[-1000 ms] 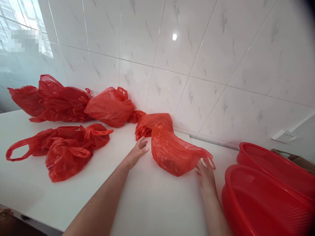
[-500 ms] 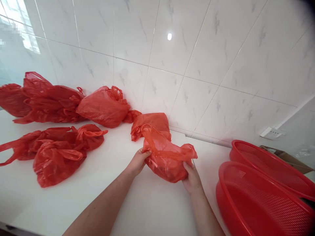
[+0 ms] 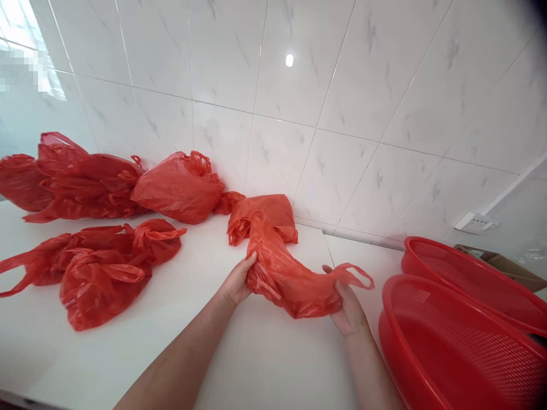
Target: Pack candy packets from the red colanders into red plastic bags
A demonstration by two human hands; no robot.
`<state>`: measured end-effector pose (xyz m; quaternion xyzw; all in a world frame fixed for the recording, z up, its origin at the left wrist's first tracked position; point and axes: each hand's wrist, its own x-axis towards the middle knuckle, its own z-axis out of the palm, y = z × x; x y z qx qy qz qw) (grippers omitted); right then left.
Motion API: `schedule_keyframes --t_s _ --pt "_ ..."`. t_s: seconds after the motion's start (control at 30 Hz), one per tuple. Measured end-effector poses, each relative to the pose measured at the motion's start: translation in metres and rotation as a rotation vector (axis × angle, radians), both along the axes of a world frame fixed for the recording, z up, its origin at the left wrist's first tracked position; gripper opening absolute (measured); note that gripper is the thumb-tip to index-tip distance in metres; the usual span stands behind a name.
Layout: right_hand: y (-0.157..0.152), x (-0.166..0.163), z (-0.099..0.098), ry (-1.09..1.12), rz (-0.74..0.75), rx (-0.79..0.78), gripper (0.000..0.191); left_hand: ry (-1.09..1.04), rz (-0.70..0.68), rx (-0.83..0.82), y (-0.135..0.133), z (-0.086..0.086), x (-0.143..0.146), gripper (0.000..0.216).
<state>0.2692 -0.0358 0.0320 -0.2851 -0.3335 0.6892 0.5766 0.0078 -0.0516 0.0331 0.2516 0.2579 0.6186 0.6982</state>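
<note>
A translucent red plastic carrier bag (image 3: pixel 282 270) is located at the centre of the frame, stretched between both hands; its contents cannot be made out through the film. The bag's left end is overlapped with a folded red plastic bag (image 3: pixel 273 210) lying just behind it. At its right end a loop handle is extended towards the baskets.

The bag's left side is gripped by the left hand (image 3: pixel 239 282), thumb uppermost, the remaining fingers largely hidden. The right end is grasped by the right hand (image 3: pixel 350 310), the thumb laid over the film and one fingertip seen beyond it. Both forearms are extended from the lower edge.

At the lower right, a red perforated plastic basket (image 3: pixel 410 347) is placed before a second red plastic basket (image 3: pixel 453 262); its mesh inner wall is exposed. Bulging knotted red bags (image 3: pixel 106 279) are grouped at the left on the white tabletop (image 3: pixel 171 319), their contents obscured.
</note>
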Motion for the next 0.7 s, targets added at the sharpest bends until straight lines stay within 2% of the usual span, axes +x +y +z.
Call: schedule_keyframes --t_s 0.1,0.17,0.23,0.4,0.5,0.57,0.7 --pt "0.008 0.004 -0.009 0.026 -0.093 -0.088 0.020 0.005 0.004 -0.079 0.004 -0.005 0.001 0.029" --pt "0.015 0.006 -0.015 0.020 -0.143 -0.093 0.018 0.049 0.011 -0.097 0.005 -0.007 0.001 0.025" --pt "0.018 0.007 -0.017 0.040 -0.176 -0.082 0.019 0.076 -0.016 -0.046 0.004 -0.007 0.002 0.026" --pt "0.013 0.005 -0.006 0.127 -0.144 -0.081 0.027 0.069 -0.231 0.151 -0.007 0.001 0.002 0.037" --pt "0.007 0.003 0.002 0.187 -0.091 -0.096 0.013 0.062 -0.333 0.172 -0.011 0.005 0.005 0.033" --pt "0.004 0.001 0.006 0.262 -0.030 -0.092 0.008 0.047 -0.297 0.144 -0.012 0.005 0.008 0.027" --pt "-0.005 -0.007 0.011 0.282 0.060 -0.050 0.014 -0.005 -0.149 0.091 -0.011 0.005 0.013 0.026"
